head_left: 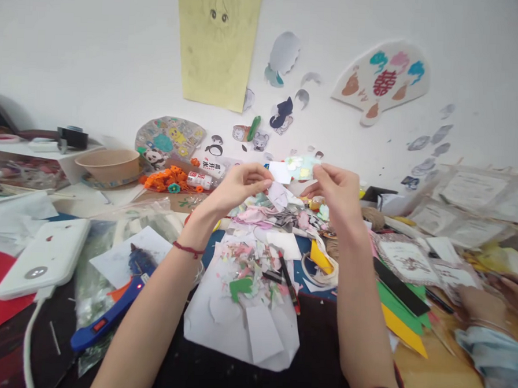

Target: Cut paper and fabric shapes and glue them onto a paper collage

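Both hands are raised over a heap of paper scraps (284, 212) at the back of the table. My left hand (244, 184) pinches white paper pieces (280, 173) between thumb and fingers. A pale green paper cutout with whitish shapes (302, 167) is held at its right edge by my right hand (338, 189), thumb against fingers. The white and green pieces overlap between the hands; whether they are joined I cannot tell. Below them lies a large white sheet (200, 324) bearing small cuttings, a green scrap (240, 287) and a dark pen (287, 276).
At left are a blue glue gun (104, 324), a white power bank (45, 258) with a cable, and a beige bowl (109, 166). Green and black strips (399, 285) lie at right, near another person's hand (481, 304). Paper art (384, 79) hangs on the wall.
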`<action>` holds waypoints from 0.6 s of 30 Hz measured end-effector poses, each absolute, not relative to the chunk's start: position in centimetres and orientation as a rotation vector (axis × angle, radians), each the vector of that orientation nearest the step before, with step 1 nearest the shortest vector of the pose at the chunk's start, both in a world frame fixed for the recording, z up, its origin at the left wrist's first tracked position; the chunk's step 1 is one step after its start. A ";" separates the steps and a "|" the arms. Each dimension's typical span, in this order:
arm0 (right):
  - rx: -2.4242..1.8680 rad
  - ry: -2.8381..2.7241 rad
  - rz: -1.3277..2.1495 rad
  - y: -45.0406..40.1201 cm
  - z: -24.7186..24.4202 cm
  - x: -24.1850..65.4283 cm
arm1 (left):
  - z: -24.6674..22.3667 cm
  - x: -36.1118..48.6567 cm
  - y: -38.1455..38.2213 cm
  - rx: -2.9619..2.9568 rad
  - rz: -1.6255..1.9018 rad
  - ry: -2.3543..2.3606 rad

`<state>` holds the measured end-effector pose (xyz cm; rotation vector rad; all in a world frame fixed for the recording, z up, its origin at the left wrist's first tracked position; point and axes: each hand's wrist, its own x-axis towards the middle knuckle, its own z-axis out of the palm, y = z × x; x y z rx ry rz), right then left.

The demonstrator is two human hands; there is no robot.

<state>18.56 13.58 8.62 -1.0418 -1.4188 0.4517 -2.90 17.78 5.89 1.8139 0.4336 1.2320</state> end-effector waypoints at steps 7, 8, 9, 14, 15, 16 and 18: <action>-1.260 -1.506 0.377 5.6 8.8 22.5 | 7.4 -4.2 16.9 1.852 1.291 0.482; -1.349 -1.564 0.523 4.1 7.5 23.3 | 7.6 -4.2 16.8 1.858 1.294 0.472; -1.427 -1.609 0.691 2.7 5.8 24.1 | 7.7 -4.1 16.5 1.869 1.291 0.459; -1.843 -1.873 1.013 -2.0 -3.2 26.5 | 8.5 -3.1 14.6 1.974 1.182 0.417; -1.919 -1.966 0.782 -2.4 -4.1 26.4 | 8.7 -2.9 14.2 1.991 1.160 0.411; -1.955 -2.027 0.544 -2.6 -4.6 26.2 | 8.8 -2.6 13.8 2.006 1.142 0.402; -1.942 -2.029 0.121 -2.3 -4.2 25.3 | 9.0 -2.2 13.2 2.031 1.103 0.383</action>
